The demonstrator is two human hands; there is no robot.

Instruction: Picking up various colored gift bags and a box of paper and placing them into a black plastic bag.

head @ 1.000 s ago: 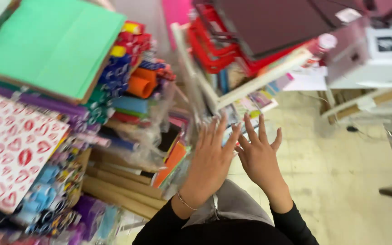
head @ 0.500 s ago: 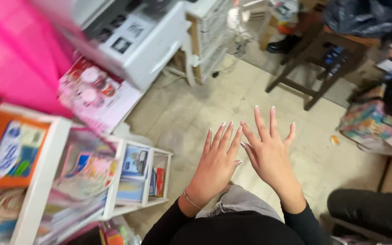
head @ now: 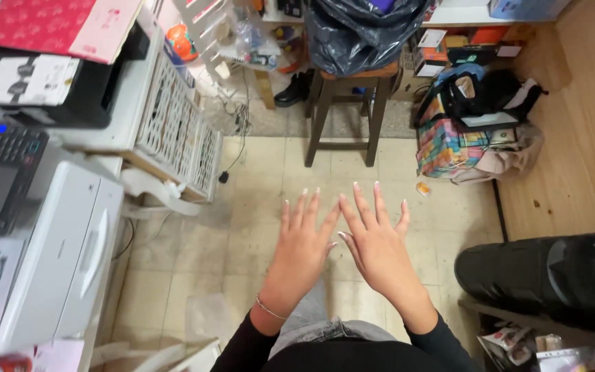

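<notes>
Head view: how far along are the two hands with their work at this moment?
Done: nothing looks finished or set aside by the hands. In hand: nothing; the left hand and the right hand are open and empty, fingers spread, side by side above the tiled floor. Left: everything nearby is untouched, including the white printer and the wooden stool with the black bag on it.

A pale tiled floor (head: 256,241) carries everything here. On it stand a dark wooden stool (head: 344,110) at the top middle, a white printer (head: 56,255) at the left edge and a white lattice crate (head: 173,131) just above it. A colourful checked bag (head: 449,148) sits right of the stool, with a small orange scrap (head: 423,188) lying near it.
</notes>
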